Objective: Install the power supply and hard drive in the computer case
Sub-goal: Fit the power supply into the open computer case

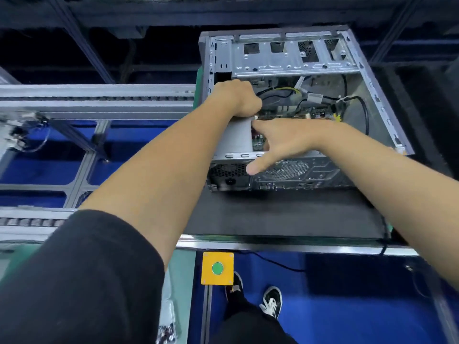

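The power supply, a plain grey metal box, sits in the near-left corner of the open computer case, its fan grille and socket showing through the case's rear panel. The case lies on its side on a black mat near the front edge of the desk. Inside the case are a green circuit board, black cables, a yellow-and-black wire bundle and, along the far wall, an empty-looking metal drive cage. The left hand rests on the far end of the power supply with fingers curled down over its edge and hidden. The right hand lies with fingers spread, fingertips touching the supply's right side and the thumb over the rear panel. No readable writing shows on the supply or case. A yellow box with a green button hangs below the desk's front edge.
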A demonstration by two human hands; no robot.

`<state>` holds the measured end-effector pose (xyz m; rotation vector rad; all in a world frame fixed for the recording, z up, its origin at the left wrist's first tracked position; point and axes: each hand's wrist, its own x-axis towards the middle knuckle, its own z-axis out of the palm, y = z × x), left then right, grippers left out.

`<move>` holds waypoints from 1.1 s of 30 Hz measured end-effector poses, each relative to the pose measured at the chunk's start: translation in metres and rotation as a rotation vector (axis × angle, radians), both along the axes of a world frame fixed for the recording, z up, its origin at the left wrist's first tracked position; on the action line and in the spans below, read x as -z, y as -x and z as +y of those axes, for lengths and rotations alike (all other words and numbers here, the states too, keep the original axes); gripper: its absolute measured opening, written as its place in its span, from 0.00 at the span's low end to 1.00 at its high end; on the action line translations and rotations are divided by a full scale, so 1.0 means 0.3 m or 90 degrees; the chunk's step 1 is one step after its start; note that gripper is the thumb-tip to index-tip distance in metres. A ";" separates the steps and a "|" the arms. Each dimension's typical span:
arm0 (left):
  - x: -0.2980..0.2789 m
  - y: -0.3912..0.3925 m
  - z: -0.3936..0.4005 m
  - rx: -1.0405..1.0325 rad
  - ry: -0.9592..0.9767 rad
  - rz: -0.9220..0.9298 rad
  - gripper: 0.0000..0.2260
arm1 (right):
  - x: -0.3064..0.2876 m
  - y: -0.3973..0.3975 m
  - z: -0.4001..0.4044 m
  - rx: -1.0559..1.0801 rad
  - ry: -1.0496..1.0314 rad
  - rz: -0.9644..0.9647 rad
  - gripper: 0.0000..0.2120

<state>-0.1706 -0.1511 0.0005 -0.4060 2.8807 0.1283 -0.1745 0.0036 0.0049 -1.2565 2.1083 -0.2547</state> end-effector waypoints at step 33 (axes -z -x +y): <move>0.049 0.068 -0.030 -0.052 -0.045 0.076 0.13 | 0.036 -0.085 0.018 0.015 0.092 0.048 0.43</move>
